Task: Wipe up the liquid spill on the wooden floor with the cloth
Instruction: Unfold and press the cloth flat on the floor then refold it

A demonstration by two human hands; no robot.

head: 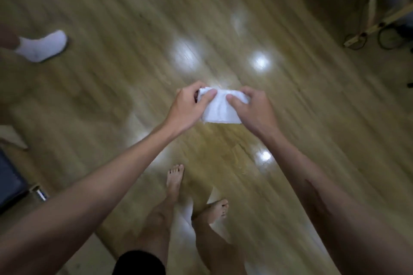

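A small white cloth [220,109] hangs in the air in front of me, well above the wooden floor [111,40]. My left hand [190,107] pinches its left top corner between thumb and fingers. My right hand [251,109] grips its right side the same way. A wet, glossy patch of spill [232,158] lies on the boards just below the hands, ahead of my bare feet [176,178]. The picture is blurred by motion.
Another person's foot in a white sock [44,46] stands at the left. A dark seat with a metal leg [11,185] sits at the lower left. A wooden frame and black cables [377,29] occupy the upper right corner. Light glare spots dot the floor.
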